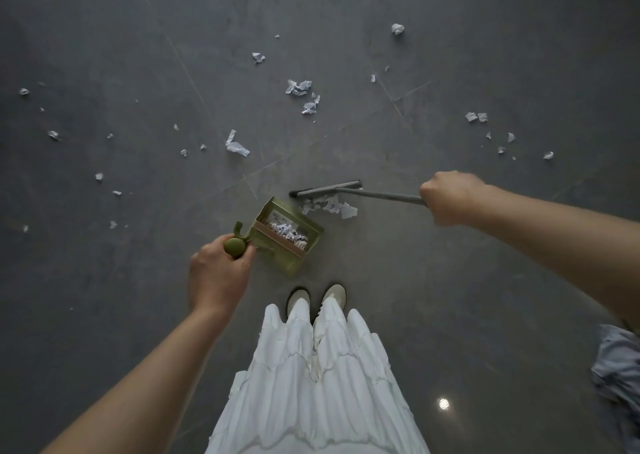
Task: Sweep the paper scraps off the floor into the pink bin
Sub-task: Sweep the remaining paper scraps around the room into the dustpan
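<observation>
My left hand [218, 273] grips the round-ended handle of an olive-green dustpan [289, 237] that stands on the floor just ahead of my feet, with paper scraps inside it. My right hand [450, 199] grips the grey handle of a broom [327, 189], whose head lies on the floor just beyond the pan's mouth. A small heap of white scraps [332, 205] sits between the broom head and the pan. Several more paper scraps [299, 88] are scattered over the dark floor farther out, left and right. No pink bin is in view.
My white skirt [318, 377] and two pale shoes [317, 299] fill the lower middle. A crumpled bluish cloth [618, 370] lies at the right edge. The grey floor [104, 55] stretches all round, with a crumpled scrap [237, 145] ahead left.
</observation>
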The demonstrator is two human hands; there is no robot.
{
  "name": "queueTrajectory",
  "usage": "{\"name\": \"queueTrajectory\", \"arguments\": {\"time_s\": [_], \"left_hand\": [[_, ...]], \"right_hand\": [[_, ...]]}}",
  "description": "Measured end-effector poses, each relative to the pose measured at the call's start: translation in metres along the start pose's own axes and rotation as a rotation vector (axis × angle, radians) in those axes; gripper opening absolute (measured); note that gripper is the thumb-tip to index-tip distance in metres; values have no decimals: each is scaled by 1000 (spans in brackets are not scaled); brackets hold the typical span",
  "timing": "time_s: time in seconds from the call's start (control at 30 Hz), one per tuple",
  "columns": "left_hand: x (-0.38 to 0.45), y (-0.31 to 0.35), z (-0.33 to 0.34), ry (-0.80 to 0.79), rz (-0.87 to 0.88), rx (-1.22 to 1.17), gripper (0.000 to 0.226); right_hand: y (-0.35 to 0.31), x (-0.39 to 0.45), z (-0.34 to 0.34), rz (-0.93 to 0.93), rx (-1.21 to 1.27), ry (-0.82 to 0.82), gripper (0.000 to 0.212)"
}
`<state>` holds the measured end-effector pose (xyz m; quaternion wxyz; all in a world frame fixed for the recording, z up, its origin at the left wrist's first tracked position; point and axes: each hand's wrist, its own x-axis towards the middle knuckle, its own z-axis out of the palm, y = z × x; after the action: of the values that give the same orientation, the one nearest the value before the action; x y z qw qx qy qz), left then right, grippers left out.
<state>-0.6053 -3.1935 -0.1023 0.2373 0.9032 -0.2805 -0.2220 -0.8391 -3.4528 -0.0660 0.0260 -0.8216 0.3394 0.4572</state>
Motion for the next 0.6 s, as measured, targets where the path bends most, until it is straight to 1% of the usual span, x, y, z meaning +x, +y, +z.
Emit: {"name": "queueTrajectory", "arguments": {"time_s": [0.17, 0.27, 0.33, 0.47, 0.6], "left_hand": [[-5, 1, 0, -13, 9, 42, 20], [-6, 0, -1, -32, 24, 63, 22], [-7, -1, -1, -41, 39, 76, 21], [-7, -3, 2, -56, 46, 70, 20], [-6, -2, 3, -73, 37, 76, 17]], "right_hand": [[17, -20, 21, 186, 190, -34, 34], [12, -22, 31, 276, 315, -45, 33], [6, -18, 35, 333, 425, -63, 28], [-7, -11, 42, 386, 622, -83, 9], [-19, -16, 57, 373, 727, -191, 14]]}}
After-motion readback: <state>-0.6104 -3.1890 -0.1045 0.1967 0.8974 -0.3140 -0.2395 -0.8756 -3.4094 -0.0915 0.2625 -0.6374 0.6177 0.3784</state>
